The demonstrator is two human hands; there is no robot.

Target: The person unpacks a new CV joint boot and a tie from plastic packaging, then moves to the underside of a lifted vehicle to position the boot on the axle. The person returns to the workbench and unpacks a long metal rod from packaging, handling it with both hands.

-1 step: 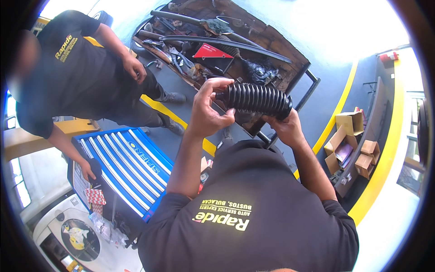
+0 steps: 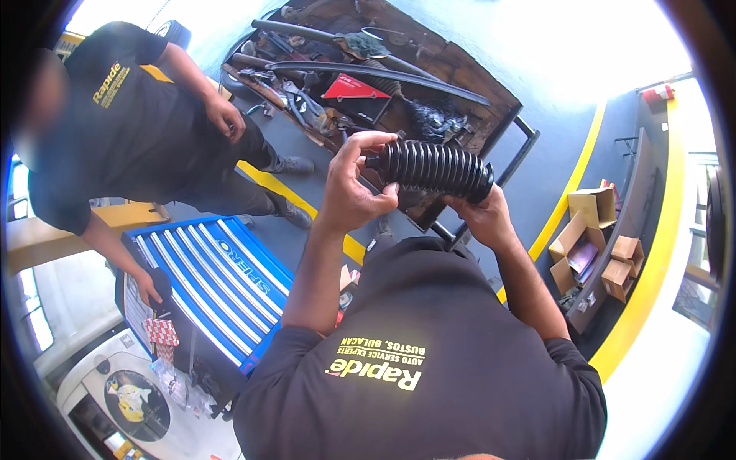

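A black ribbed rubber bellows boot is held level in front of my chest, between both hands. My left hand pinches its narrower left end, thumb below and fingers above. At the wider right end, my right hand grips the boot from beneath. Some of the right fingers are hidden behind it. Beyond the boot stands a cart loaded with used metal parts, a black plastic bundle and a red-and-black box.
At the left, another person stands by a blue tool cabinet with silver strips on top. A white machine is at the lower left. Opened cardboard boxes sit on the right, beside a yellow floor line.
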